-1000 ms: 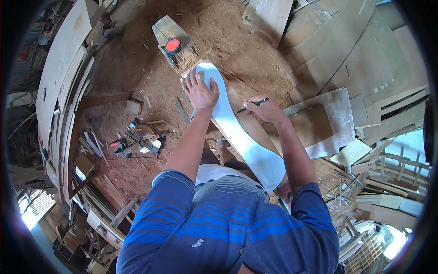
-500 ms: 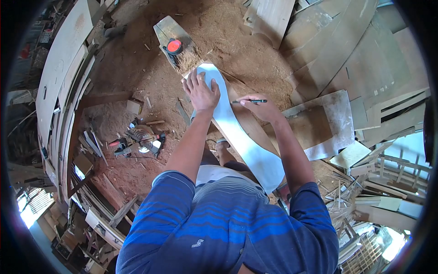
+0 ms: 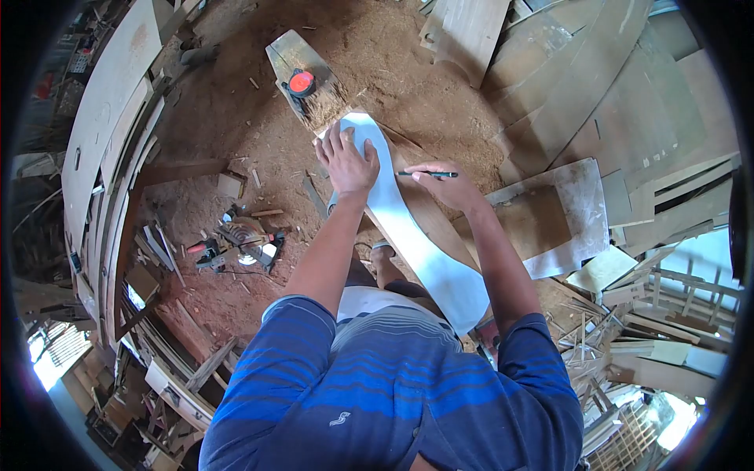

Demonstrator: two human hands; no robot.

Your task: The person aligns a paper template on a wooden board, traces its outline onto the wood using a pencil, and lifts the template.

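A long white curved template (image 3: 416,239) lies lengthwise on a brown wooden board (image 3: 430,210), its wide end close to my body. My left hand (image 3: 348,163) presses flat on the template's far end, fingers stretched out and slightly spread. In my right hand (image 3: 448,188) is a slim dark pencil (image 3: 441,174), pinched between the fingers and held almost level. Its tip points left at the template's curved right edge, over the bare brown board. Whether the tip touches the wood is too small to tell.
Beyond the template, a red and black tool (image 3: 301,83) rests on a sawdust-covered plank (image 3: 290,51). A miter saw (image 3: 250,242) stands on the floor to the left. Stacked panels (image 3: 110,157) line the left side. A flat sheet (image 3: 585,208) and more boards lie right.
My right hand has shifted very slightly left with the pencil, bringing its tip nearer the template's edge. My left hand stays in place on the template.
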